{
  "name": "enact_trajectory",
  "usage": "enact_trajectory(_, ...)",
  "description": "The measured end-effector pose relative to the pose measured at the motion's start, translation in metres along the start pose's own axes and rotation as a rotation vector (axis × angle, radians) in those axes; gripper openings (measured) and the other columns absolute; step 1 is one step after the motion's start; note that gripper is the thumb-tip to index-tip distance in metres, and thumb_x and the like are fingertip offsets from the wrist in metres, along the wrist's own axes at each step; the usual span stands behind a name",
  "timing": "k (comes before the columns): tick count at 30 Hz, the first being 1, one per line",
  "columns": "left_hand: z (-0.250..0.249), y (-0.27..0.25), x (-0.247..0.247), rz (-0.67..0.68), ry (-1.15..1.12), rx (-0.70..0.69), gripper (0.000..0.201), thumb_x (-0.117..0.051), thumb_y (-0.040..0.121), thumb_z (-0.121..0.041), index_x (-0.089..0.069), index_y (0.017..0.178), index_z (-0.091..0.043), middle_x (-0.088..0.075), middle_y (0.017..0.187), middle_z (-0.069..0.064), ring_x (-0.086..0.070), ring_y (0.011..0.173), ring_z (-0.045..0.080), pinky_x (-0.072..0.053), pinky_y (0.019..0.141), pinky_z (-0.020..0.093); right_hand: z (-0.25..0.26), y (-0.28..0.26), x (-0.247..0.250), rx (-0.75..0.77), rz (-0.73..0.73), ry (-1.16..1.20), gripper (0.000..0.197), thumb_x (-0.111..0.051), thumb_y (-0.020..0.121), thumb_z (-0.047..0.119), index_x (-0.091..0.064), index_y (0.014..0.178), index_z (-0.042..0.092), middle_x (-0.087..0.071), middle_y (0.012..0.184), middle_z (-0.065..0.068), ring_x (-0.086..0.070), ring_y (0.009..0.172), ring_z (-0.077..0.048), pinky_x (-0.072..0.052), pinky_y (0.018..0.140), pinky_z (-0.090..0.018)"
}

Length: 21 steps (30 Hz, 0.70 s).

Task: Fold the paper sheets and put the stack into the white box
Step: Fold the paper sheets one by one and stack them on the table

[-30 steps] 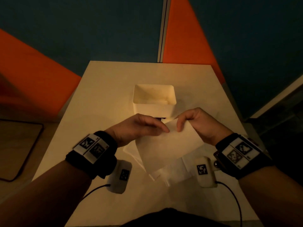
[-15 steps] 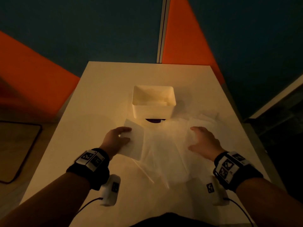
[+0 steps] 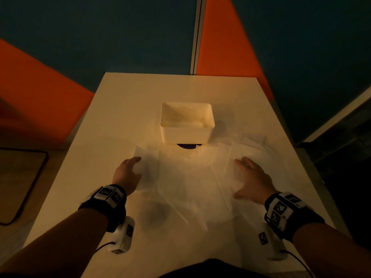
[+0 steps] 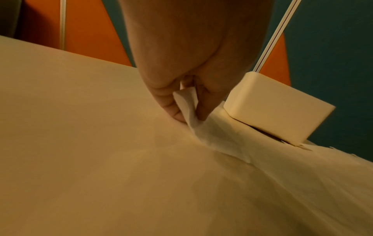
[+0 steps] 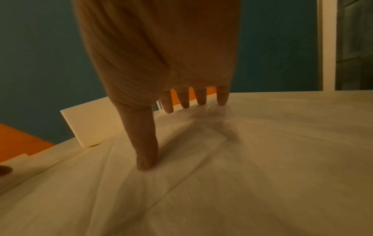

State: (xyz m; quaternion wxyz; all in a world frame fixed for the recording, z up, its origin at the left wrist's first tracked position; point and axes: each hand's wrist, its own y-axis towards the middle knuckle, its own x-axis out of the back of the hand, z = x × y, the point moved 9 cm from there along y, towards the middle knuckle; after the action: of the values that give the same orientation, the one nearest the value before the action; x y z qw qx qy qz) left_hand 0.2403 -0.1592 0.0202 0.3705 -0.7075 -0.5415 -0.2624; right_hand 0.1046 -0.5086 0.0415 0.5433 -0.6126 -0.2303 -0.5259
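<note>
The white box [image 3: 187, 135] stands open at mid-table, and what is inside is unclear in the dim light. Thin white paper sheets [image 3: 190, 177] lie spread and overlapping on the table in front of it. My left hand [image 3: 131, 169] is at their left edge. In the left wrist view, the left hand [image 4: 190, 118] pinches a raised edge of one paper sheet [image 4: 214, 137] between thumb and finger, close beside the box [image 4: 278, 108]. My right hand [image 3: 250, 177] lies on the sheets at the right. Its fingers [image 5: 201, 99] are straight and spread, pressing the paper [image 5: 222, 183] flat.
A small dark purple object [image 3: 188, 145] shows under the box's near edge. More sheets [image 3: 249, 145] lie right of the box. The pale table [image 3: 140, 101] ends close at both sides. Orange and teal partitions stand behind, and a mat [image 3: 20, 185] lies on the floor at left.
A second ago both hands held one sheet up together in front of the box. They have since moved apart and down onto the spread sheets, and have hardly shifted in the last half second.
</note>
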Motion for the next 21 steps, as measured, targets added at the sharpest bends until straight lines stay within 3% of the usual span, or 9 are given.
enact_trajectory(7,0.006,0.008,0.005,-0.04,-0.004,0.001,0.059,-0.06,0.079,0.003,-0.048,0.134,-0.012,-0.048,0.134,0.017,-0.048,0.119,0.035,-0.036,0.1,0.036,-0.004,-0.002,0.009,0.024,-0.124,0.05,0.067,-0.062,0.086,0.033,-0.031,0.145,0.026,-0.025,0.152,0.006,-0.031,0.136,-0.02,-0.036,0.106,-0.039)
enact_trajectory(12,0.006,0.013,0.004,-0.018,0.041,0.013,0.059,-0.059,0.081,0.002,-0.045,0.137,-0.012,-0.044,0.138,0.015,-0.046,0.12,0.035,-0.036,0.099,0.037,-0.008,-0.004,0.018,0.03,-0.232,0.212,0.044,-0.059,0.09,0.02,-0.051,0.134,0.017,-0.047,0.14,-0.002,-0.046,0.127,-0.022,-0.038,0.105,-0.038)
enact_trajectory(15,0.007,0.017,0.003,-0.017,0.052,0.019,0.058,-0.058,0.082,0.001,-0.045,0.137,-0.013,-0.042,0.139,0.014,-0.046,0.121,0.035,-0.036,0.1,0.037,-0.01,-0.009,0.032,0.012,-0.371,0.28,0.026,-0.06,0.089,0.019,-0.065,0.114,0.012,-0.064,0.113,-0.007,-0.059,0.106,-0.026,-0.046,0.091,-0.034)
enact_trajectory(17,0.009,0.018,0.001,0.003,0.099,0.026,0.056,-0.057,0.084,-0.003,-0.044,0.137,-0.015,-0.038,0.142,0.014,-0.045,0.121,0.036,-0.037,0.102,0.038,-0.011,-0.014,0.04,-0.004,-0.443,0.275,0.011,-0.058,0.091,0.02,-0.064,0.082,0.017,-0.059,0.077,0.0,-0.06,0.081,-0.024,-0.046,0.073,-0.031)
enact_trajectory(19,0.009,0.015,0.002,0.008,0.201,0.047,0.055,-0.057,0.085,-0.009,-0.043,0.137,-0.022,-0.029,0.147,0.012,-0.038,0.124,0.037,-0.037,0.103,0.042,-0.012,-0.017,0.047,-0.017,-0.497,0.274,0.032,-0.058,0.092,0.021,-0.046,0.061,0.022,-0.046,0.058,0.006,-0.052,0.063,-0.021,-0.043,0.063,-0.029)
enact_trajectory(21,0.004,0.01,0.007,-0.023,0.315,0.065,0.055,-0.058,0.086,-0.018,-0.042,0.137,-0.029,-0.018,0.151,0.008,-0.026,0.131,0.037,-0.034,0.104,0.046,-0.015,-0.02,0.055,-0.027,-0.543,0.334,0.039,-0.057,0.092,0.02,-0.043,0.056,0.017,-0.044,0.053,0.001,-0.049,0.055,-0.022,-0.046,0.06,-0.034)
